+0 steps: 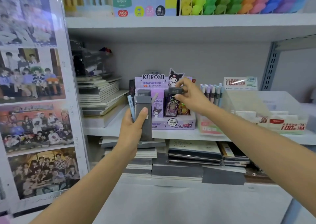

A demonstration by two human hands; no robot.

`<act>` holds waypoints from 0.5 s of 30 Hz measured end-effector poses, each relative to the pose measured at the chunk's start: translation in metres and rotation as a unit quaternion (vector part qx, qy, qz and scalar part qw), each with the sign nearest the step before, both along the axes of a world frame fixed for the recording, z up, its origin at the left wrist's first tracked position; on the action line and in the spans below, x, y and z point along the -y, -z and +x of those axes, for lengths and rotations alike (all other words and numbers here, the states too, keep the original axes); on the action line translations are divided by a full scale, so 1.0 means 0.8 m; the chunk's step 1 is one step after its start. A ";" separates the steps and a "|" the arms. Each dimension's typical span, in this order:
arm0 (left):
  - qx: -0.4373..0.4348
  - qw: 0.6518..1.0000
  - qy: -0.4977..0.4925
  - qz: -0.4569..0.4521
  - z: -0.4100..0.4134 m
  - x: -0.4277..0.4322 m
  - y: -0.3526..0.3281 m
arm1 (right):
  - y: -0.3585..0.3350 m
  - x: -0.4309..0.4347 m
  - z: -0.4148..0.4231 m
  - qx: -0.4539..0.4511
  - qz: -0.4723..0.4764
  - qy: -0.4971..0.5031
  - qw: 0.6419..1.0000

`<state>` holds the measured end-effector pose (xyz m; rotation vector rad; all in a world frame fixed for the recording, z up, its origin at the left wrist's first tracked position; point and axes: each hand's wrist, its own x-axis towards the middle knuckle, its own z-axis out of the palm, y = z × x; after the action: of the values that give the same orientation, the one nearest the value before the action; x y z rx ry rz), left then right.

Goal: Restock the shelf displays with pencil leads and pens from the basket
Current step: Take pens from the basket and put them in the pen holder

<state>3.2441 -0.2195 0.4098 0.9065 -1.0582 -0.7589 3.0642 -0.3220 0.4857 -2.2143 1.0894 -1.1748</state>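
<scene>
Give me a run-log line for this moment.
left hand: holds grey lead pack and blue pen | right hand: pinches small lead box over Kuromi display | basket: not in view

Lead display box point(172, 123) mid-shelf point(171, 134), notebook stack point(100, 97) to its left, pens point(212, 92) to its right, more notebooks point(193, 153) below.

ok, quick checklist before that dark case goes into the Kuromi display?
1. Right hand pinches dark lead case: ok.
2. Case above Kuromi display, right half: ok.
3. Free slot beneath the case: cannot tell, hand and packs hide it.
4. Left hand grips grey box and blue pen: ok.
5. Left hand clear of the drop spot: ok, it is at the display's left.
</scene>
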 end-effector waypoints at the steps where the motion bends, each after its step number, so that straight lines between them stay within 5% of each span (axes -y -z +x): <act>1: -0.002 1.000 0.002 0.002 0.001 0.001 0.001 | -0.002 0.002 0.001 -0.018 0.001 -0.001 1.000; 8: -0.011 1.000 0.003 0.011 0.006 0.002 0.005 | -0.022 0.017 0.001 -0.105 0.031 0.001 0.994; 15: 0.000 1.000 0.012 0.005 0.011 0.000 0.007 | -0.012 0.019 0.019 -0.113 -0.142 0.086 0.980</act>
<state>3.2529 -0.2196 0.4042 0.9033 -1.0677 -0.7848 3.0794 -0.3376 0.4952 -2.5669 1.2960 -1.2372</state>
